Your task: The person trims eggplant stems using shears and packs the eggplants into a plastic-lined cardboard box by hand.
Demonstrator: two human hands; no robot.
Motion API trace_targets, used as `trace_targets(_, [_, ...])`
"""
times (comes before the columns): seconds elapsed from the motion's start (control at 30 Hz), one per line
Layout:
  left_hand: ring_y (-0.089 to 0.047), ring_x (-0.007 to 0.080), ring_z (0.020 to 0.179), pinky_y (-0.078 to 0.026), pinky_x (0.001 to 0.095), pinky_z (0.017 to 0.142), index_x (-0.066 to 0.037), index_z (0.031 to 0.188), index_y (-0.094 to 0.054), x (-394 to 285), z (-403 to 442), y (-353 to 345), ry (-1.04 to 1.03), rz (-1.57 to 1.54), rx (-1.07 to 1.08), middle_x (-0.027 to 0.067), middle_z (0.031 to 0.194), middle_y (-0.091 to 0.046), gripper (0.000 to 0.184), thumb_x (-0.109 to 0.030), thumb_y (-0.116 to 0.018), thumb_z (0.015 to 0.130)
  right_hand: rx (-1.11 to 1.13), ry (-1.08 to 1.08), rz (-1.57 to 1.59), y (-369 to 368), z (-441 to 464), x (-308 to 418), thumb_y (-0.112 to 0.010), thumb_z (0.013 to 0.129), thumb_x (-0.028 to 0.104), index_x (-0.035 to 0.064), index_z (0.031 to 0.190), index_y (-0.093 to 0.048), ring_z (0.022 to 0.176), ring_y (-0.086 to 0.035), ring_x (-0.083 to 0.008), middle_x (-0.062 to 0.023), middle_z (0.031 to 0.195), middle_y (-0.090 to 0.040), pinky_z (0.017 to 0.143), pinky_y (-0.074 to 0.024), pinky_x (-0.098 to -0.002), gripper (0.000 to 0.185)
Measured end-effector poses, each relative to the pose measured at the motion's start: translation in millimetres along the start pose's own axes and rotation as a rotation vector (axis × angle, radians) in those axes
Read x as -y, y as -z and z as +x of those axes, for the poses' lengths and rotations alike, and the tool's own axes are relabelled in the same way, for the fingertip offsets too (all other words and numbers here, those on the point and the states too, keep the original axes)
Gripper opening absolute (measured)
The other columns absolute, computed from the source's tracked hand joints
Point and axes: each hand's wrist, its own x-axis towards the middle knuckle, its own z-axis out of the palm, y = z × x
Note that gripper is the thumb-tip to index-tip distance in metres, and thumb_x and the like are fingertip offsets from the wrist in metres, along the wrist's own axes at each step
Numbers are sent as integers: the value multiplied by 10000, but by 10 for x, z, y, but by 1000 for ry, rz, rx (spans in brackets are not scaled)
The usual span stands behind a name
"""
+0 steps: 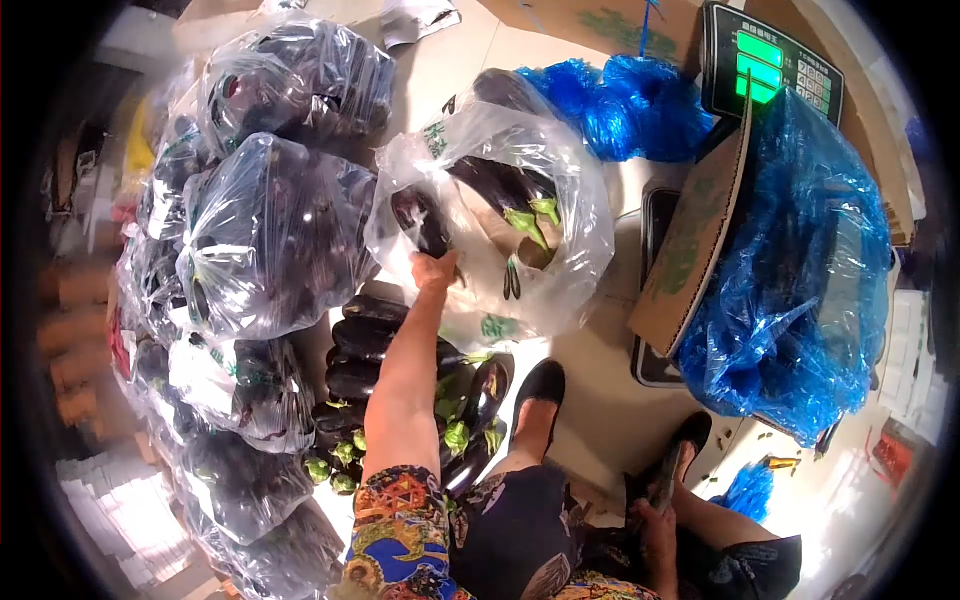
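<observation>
My left hand (pixel 433 270) is closed round the stem end of a dark eggplant (pixel 418 220), inside the left part of an open clear plastic bag (pixel 585 215). More eggplants with green stems (pixel 500 190) lie in the same bag, towards its far side. Low in the view, my right hand (pixel 657 530) is wrapped round a long greyish object (pixel 662 480) near the right shoe; what the object is cannot be made out. A pile of loose eggplants (pixel 355 340) lies beneath and beside my left forearm.
Full clear bags of eggplants (pixel 275 235) are stacked along the left. At right stands a cardboard box lined with blue plastic (pixel 790 290), beside a scale display (pixel 770 62). Blue plastic bundles (pixel 625 105) lie at the back. Shoes (pixel 540 390) stand on the tiled floor.
</observation>
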Motion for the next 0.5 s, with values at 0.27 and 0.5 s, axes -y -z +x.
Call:
trace_targets(0.27, [-629,334,588,-521,422,529,-14,1021,-566,-487,-1304,145,-413,-29,341,160,804,-638,377,-231,-776,795,17,26,1,85,56,-87,-629,851,113,31,1206,-501,742,-593,-151,-55,861,-592,664,-473,-266,386])
trace_targets(0.5, [-389,360,1306,-333,523,1003,-161,1341,-475,-775,-1047,22,-1502,933,-67,160,1367,-456,561,-99,-592,796,7,5,-55,11,-51,66,-642,837,118,22,1211,-486,769,-599,-177,-62,869,-587,691,-490,-305,417])
